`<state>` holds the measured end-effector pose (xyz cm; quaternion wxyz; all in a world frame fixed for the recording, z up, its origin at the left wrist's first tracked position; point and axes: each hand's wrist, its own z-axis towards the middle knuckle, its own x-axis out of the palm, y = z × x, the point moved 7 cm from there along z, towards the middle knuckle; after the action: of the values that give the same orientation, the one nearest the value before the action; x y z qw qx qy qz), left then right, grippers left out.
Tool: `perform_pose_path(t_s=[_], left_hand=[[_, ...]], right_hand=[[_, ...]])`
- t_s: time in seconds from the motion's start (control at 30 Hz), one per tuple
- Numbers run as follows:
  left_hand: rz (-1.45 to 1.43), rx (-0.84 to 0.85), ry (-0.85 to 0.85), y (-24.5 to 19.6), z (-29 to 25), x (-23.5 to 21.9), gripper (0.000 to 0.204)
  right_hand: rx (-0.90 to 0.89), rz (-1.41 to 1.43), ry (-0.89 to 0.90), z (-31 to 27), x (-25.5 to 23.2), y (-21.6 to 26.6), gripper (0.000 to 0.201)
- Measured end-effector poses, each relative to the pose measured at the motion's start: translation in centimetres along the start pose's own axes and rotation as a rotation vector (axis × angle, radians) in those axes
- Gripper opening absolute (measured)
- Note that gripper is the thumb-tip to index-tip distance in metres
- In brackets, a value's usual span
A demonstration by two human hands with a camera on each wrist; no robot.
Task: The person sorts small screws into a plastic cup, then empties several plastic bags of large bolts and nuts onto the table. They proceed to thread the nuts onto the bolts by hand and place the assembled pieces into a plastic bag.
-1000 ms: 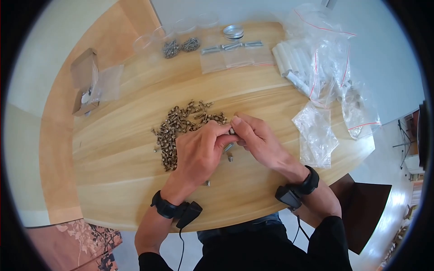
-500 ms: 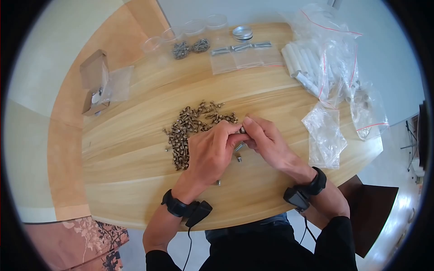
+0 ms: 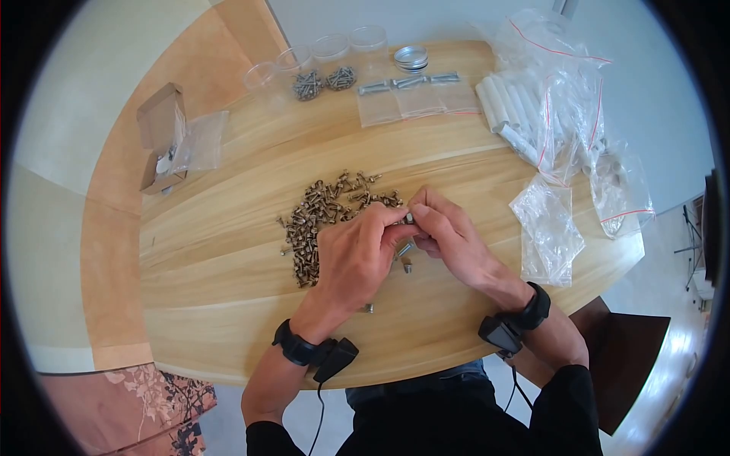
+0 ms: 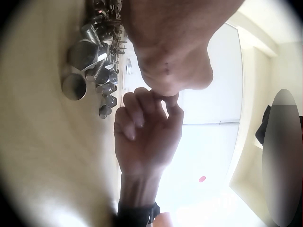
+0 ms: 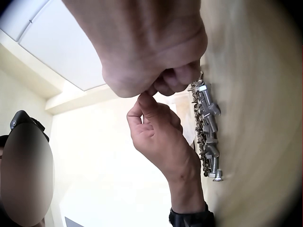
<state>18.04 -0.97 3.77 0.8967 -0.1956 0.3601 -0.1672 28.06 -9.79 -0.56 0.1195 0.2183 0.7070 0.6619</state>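
In the head view, my left hand (image 3: 352, 247) and right hand (image 3: 449, 237) meet at the fingertips over the table. Thumbs and fingers of both pinch a small silvery bolt (image 3: 409, 219), most of it covered by the fingers. A heap of bolts (image 3: 308, 228) lies beside and beyond the left hand. Below the meeting fingers, a loose bolt (image 3: 407, 267) rests on the wood. The left wrist view has larger hex-head bolts (image 4: 84, 54) close by, with the right hand (image 4: 147, 137) facing the left. In the right wrist view, fingertips hide the held piece.
Clear cups (image 3: 331, 47), screw piles (image 3: 307, 86), metal lids (image 3: 411, 58) and bagged bolts (image 3: 411, 81) line the far edge. Plastic bags (image 3: 551, 232) and white tubes (image 3: 506, 102) lie right. An opened cardboard box (image 3: 161, 129) sits left. Another bolt (image 3: 369, 308) lies near the left wrist.
The head view has shifted, so the whole scene sits farther right in it. Both hands keep pinching the small bolt, with only slight finger movement.
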Motion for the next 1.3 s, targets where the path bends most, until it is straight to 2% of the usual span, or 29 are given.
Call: perform_pose_path(t_s=[0.1, 0.23, 0.33, 0.4, 0.5, 0.6, 0.73, 0.8, 0.9, 1.03, 1.1, 1.2, 1.3], left_hand=[[-0.005, 0.000, 0.005, -0.3, 0.1, -0.1, 0.029], [0.009, -0.019, 0.009, -0.1, 0.0, -0.1, 0.029], [0.013, 0.024, 0.013, -0.2, -0.1, 0.2, 0.029], [0.000, -0.003, 0.017, 0.0, -0.1, 0.2, 0.029], [-0.009, -0.018, 0.015, 0.1, -0.1, 0.2, 0.029], [0.012, -0.007, 0.025, 0.0, 0.0, 0.2, 0.029], [0.024, 0.000, 0.030, -0.3, 0.1, 0.3, 0.029], [0.007, -0.008, 0.022, -0.2, 0.1, 0.3, 0.029], [-0.003, 0.003, 0.002, -0.4, 0.4, 0.1, 0.028], [0.001, -0.018, 0.007, -0.1, 0.2, 0.1, 0.024], [-0.005, -0.014, -0.001, -0.1, 0.2, 0.1, 0.023], [-0.014, -0.023, 0.005, -0.1, 0.1, 0.2, 0.021], [-0.029, -0.029, 0.011, -0.1, 0.2, 0.2, 0.021]], right_hand=[[0.065, -0.042, 0.017, 0.0, -0.2, -0.4, 0.038], [0.048, 0.043, -0.012, 0.1, -0.4, -0.2, 0.037], [0.117, -0.069, 0.049, 0.0, 0.2, 0.0, 0.037], [0.095, 0.194, -0.012, 0.1, -0.1, -0.6, 0.033], [0.147, 0.265, 0.003, 0.2, -0.1, -1.0, 0.028], [0.065, 0.195, -0.064, 0.2, -0.2, -0.2, 0.028], [0.047, 0.180, -0.042, 0.2, 0.0, -0.3, 0.026], [-0.009, 0.197, -0.091, 0.1, -0.2, 0.4, 0.025], [0.068, 0.228, -0.029, 0.1, -0.1, 0.0, 0.023], [0.033, 0.166, -0.063, 0.0, -0.1, 0.3, 0.024], [0.093, 0.268, -0.037, 0.0, 0.0, 0.2, 0.024], [0.078, 0.195, -0.075, 0.0, 0.0, 0.2, 0.026], [0.128, 0.269, -0.054, -0.1, 0.3, 0.3, 0.024]])
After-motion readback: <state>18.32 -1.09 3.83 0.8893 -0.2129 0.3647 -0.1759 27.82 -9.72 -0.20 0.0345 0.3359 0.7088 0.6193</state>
